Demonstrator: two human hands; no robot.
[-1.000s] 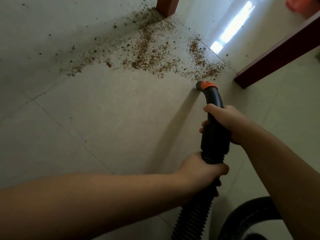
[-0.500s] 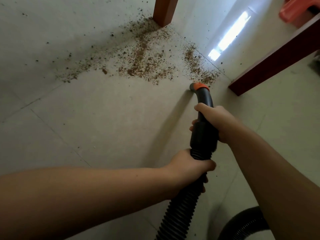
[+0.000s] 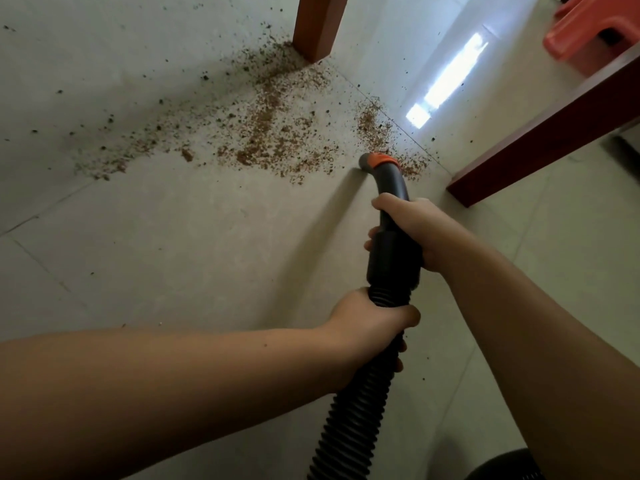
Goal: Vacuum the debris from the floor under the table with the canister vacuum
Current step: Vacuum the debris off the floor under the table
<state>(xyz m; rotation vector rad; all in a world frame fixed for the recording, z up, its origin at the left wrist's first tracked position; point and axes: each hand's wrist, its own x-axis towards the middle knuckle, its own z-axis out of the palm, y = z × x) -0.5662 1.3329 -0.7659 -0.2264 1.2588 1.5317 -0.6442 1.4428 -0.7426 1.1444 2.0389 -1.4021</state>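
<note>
Both hands clamped on the vacuum line: right hand (image 3: 412, 233) wrapped round the rigid black handle tube (image 3: 393, 251) at centre right of the frame, left hand (image 3: 367, 323) lower down, closed on the ribbed corrugated hose (image 3: 349, 410) just below the cuff. Stacked one above the other along the same axis, near but not touching. Long axis of hose and handle running from bottom centre upward, curving left at the top into an orange-collared nozzle end (image 3: 375, 161). Right hand the nearer to that end, so likely the one steering; left hand apparently feeding and steadying the hose. Nozzle mouth at the lower right fringe of the debris (image 3: 270, 133), pointing up and left into it. Brown, granular, crumb-like scatter, thickest at frame centre top, spreading left in a thin trail and up to the foot of a square reddish wooden table leg (image 3: 317, 26). Smooth pale tiled floor (image 3: 156, 244) with faint grout lines. Most of the debris apparently still to be taken, lying up and left of the hands.
</note>
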